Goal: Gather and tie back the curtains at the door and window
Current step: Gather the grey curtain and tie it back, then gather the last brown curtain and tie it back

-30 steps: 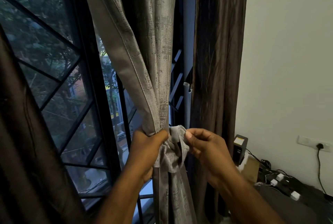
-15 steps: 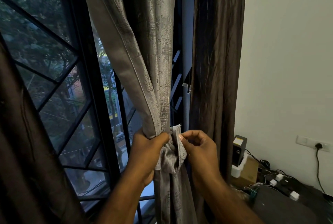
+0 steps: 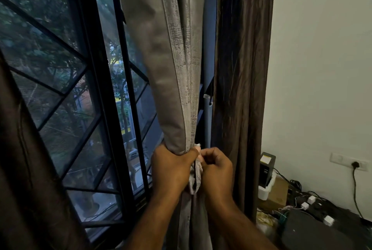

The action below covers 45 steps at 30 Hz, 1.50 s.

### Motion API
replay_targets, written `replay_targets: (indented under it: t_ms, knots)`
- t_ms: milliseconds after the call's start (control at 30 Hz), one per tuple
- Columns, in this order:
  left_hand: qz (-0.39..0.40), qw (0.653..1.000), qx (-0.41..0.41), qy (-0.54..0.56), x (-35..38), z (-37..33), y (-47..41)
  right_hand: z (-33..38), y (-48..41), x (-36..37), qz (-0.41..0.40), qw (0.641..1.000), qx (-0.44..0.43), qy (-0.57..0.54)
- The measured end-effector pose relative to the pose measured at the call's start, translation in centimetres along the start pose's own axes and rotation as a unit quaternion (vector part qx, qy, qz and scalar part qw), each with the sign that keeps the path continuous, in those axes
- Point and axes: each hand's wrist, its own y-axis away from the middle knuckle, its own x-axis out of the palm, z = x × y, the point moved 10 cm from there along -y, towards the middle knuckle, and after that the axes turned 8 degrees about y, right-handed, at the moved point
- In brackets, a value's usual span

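Grey curtain (image 3: pixel 173 68): hangs from top centre, drawn into a narrow bunch at lower centre of the frame, in front of the window.
Left hand (image 3: pixel 171 169): lower centre; fingers wrapped tightly round the bunched grey curtain, thumb across its front.
Right hand (image 3: pixel 216 171): just right of the left hand, nearly touching it; fingers curled, thumb and fingertips pinching the fabric tie.
Fabric tie (image 3: pixel 196 178): grey strip, folded between the two hands, lying against the bunch.
Brown curtain (image 3: pixel 241 88): hangs straight, right of centre, beside the wall (image 3: pixel 322 68).
Window grille (image 3: pixel 96 108): dark bars, left half.
Lower right: black box (image 3: pixel 266 166), wall socket (image 3: pixel 356 164), cables on the floor.
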Motion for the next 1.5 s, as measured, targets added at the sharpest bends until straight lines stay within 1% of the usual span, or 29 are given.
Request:
replay_targets:
  t_ms: [33,100,167,200,267,400,467,533,567,600,633,700,767,800,967,1033,1100,1367,1433,1500]
  knots:
    - [-0.005,1.0,0.005,0.004,-0.2,0.0,-0.2,-0.2,0.0,0.2,0.022,1.0,0.005,-0.018]
    - [-0.018,1.0,0.007,0.024,-0.7,0.1,-0.5,-0.5,0.1,0.9,0.094,0.994,0.017,-0.06]
    - [-0.028,0.999,-0.004,0.046,-1.1,0.6,-0.7,-0.3,0.2,1.4,0.153,0.985,0.017,-0.073]
    - [-0.03,0.998,-0.007,0.049,-1.1,0.8,-0.8,-0.2,0.0,1.3,0.159,0.985,0.011,-0.062]
    - [-0.022,0.998,-0.008,0.052,-0.7,1.0,-0.6,0.0,-0.8,1.0,0.142,0.989,0.004,-0.047]
    - [0.036,0.998,-0.015,0.039,0.6,0.9,-0.3,-0.7,-2.0,0.7,0.101,0.994,0.029,-0.037]
    - [0.032,0.999,-0.006,0.034,0.4,0.8,-0.5,-1.5,-2.0,1.1,0.131,0.987,0.06,-0.067]
    - [-0.004,0.999,-0.004,0.042,-0.5,0.9,-1.0,-2.2,-1.0,2.4,0.204,0.966,0.103,-0.124]
    - [-0.021,0.999,-0.007,0.048,-0.9,1.1,-1.1,-2.4,-0.5,2.9,0.231,0.955,0.118,-0.14]
    - [-0.033,0.998,-0.006,0.054,-1.1,1.1,-1.2,-2.4,-0.3,3.1,0.241,0.953,0.12,-0.136]
    - [-0.041,0.997,-0.004,0.061,-1.2,1.2,-1.2,-2.5,-0.3,3.1,0.237,0.957,0.117,-0.122]
    - [-0.047,0.996,0.0,0.076,-1.3,1.0,-1.1,-2.7,-0.7,2.8,0.201,0.968,0.119,-0.096]
    - [-0.031,0.996,-0.005,0.083,-0.8,1.1,-0.9,-2.9,-1.2,2.4,0.165,0.974,0.128,-0.089]
    - [-0.016,0.996,-0.015,0.081,-0.5,1.2,-0.8,-2.8,-1.5,2.2,0.16,0.975,0.129,-0.087]
    - [0.069,0.992,-0.072,0.082,0.8,2.2,-0.7,-2.8,-2.3,2.5,0.211,0.966,0.124,-0.083]
    - [0.096,0.988,-0.074,0.091,1.3,2.0,-0.7,-2.8,-2.6,2.3,0.208,0.968,0.119,-0.081]
    - [0.105,0.988,-0.064,0.097,1.4,1.5,-0.8,-2.4,-2.9,2.3,0.207,0.97,0.106,-0.078]
    - [0.103,0.989,-0.018,0.103,1.6,-1.0,-1.1,-0.2,-4.0,2.3,0.219,0.973,0.07,0.025]
    - [0.085,0.991,0.002,0.103,1.2,-1.9,-0.8,0.3,-4.1,2.0,0.214,0.973,0.062,0.058]
    - [0.036,0.995,0.047,0.083,0.3,-3.4,-0.2,0.9,-4.3,1.5,0.211,0.972,0.055,0.089]
